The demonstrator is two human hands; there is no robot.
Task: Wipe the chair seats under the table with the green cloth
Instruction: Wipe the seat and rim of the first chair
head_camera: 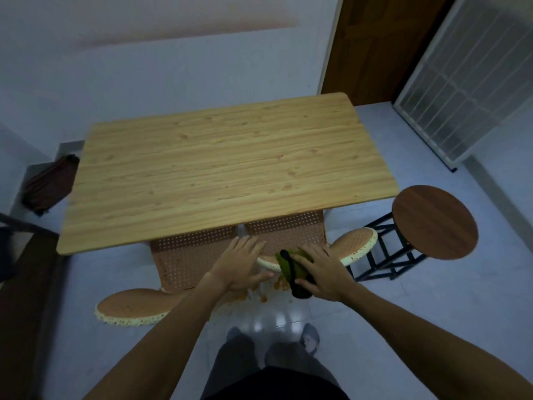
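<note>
Two orange perforated chairs are tucked under the near edge of the light wooden table (219, 168). The left chair (178, 258) shows its backrest, with its round cream-rimmed top (132, 308) lower left. The right chair (288, 229) has a similar rounded part (357, 245) at its right. My left hand (239, 264) rests flat, fingers spread, between the two backrests. My right hand (323, 272) grips the bunched green cloth (288, 269) against the right chair's rim. The seats themselves are mostly hidden by the table and my hands.
A round dark-wood stool (435, 222) on a black metal frame stands right of the table. A brown folded item (50, 183) lies on a ledge at the left. A wooden door (375, 44) and a white grille (467, 82) stand at the back right. My feet (310, 339) are on glossy floor tiles.
</note>
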